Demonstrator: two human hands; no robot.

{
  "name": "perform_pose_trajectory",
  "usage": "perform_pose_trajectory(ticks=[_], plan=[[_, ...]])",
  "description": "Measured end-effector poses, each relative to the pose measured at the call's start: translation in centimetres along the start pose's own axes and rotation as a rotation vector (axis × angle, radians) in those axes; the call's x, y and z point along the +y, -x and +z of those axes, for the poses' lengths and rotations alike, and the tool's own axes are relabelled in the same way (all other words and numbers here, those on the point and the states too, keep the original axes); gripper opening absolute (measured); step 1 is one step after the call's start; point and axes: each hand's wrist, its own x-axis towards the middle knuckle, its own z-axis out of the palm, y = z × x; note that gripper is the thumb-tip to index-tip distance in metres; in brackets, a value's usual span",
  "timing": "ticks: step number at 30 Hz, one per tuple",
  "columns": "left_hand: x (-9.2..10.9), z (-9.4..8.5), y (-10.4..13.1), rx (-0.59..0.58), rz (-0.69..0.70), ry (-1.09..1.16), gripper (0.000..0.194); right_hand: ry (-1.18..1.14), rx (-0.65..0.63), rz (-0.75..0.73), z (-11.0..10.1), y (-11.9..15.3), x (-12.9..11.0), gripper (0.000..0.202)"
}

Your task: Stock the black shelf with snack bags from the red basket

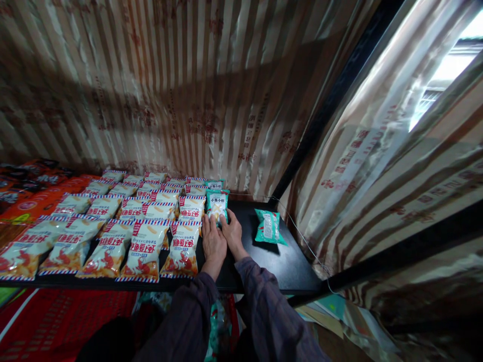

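Note:
A teal and white snack bag (217,199) lies on the black shelf at the right end of the rows of white snack bags. My left hand (214,245) has its fingers on the lower left part of this bag. At the lower right edge, my right hand (233,232) grips it, close against the left one. The bag's bottom end is hidden under both hands. Just left of my left hand is a white snack bag (183,249) with red lettering. A second teal snack bag (269,226) lies apart to the right, back side up.
The black shelf (298,266) ends at a dark metal frame on the right, with a thin wire along it. Orange bags (32,201) lie at the far left. Striped curtain (226,100) hangs behind. Below are a red crate (68,322) and more teal bags.

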Motion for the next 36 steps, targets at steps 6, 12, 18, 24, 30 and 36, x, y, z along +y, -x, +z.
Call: perform_pose_trajectory(ticks=[6, 12, 18, 24, 30, 36], plan=[[0.2, -0.2, 0.2, 0.025, -0.006, 0.032, 0.051, 0.001, 0.01, -0.051, 0.1, -0.3, 0.4, 0.045], [0.2, -0.1, 0.1, 0.02, -0.012, 0.032, 0.051, 0.039, 0.056, -0.089, 0.5, -1.0, 0.3, 0.057], [0.4, -0.2, 0.1, -0.003, -0.02, -0.013, 0.052, 0.028, -0.062, -0.096, 0.1, -1.9, -0.4, 0.056], [0.3, 0.0, 0.0, 0.008, -0.024, 0.009, 0.052, 0.101, -0.076, -0.155, 0.1, -2.5, -0.4, 0.04], [0.3, -0.1, 0.0, -0.004, -0.018, 0.008, 0.052, 0.149, -0.034, -0.17, 0.3, -2.5, -0.3, 0.037], [0.2, 0.0, 0.0, 0.012, -0.003, 0.006, 0.053, 0.153, -0.04, -0.158, 0.1, -2.4, -0.7, 0.037]])
